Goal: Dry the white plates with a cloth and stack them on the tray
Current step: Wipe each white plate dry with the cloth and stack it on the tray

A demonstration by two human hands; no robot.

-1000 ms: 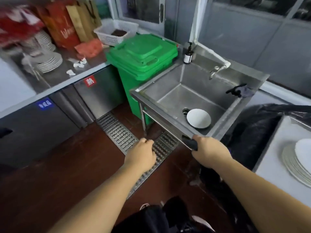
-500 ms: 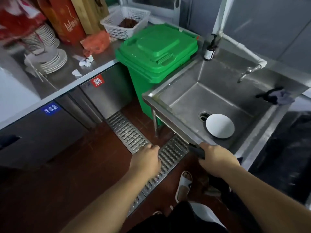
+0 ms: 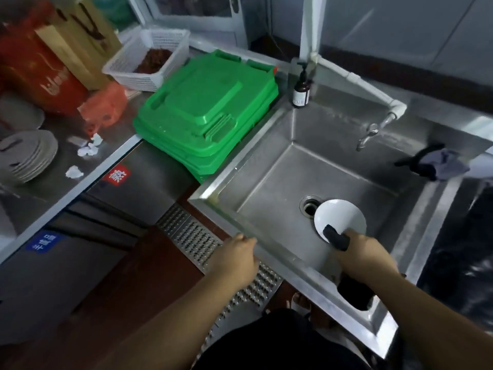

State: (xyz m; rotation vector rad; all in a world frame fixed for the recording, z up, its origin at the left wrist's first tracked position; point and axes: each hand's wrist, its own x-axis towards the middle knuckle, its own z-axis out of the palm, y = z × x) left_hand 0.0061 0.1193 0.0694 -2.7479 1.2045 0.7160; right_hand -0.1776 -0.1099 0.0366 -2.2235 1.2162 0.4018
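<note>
A white plate (image 3: 340, 216) lies on the bottom of the steel sink (image 3: 269, 209), right beside the drain. My right hand (image 3: 364, 256) is inside the basin at the plate's near edge and grips a black cloth (image 3: 336, 237), whose end rests on the plate; more of the cloth hangs below my wrist. My left hand (image 3: 234, 259) hovers loosely curled and holds nothing, just off the sink's front rim. No tray is in view.
A green bin (image 3: 210, 108) stands against the sink's left side. The steel counter (image 3: 64, 156) on the left carries stacked plates (image 3: 25, 156), paper scraps, a white basket and bags. A soap bottle (image 3: 301, 89), a tap and a dark rag (image 3: 432, 164) sit at the sink's back and right rim.
I have stepped closer to the sink. My right hand moved from the front rim down into the basin, bringing the black cloth onto the plate. My left hand came up near the rim.
</note>
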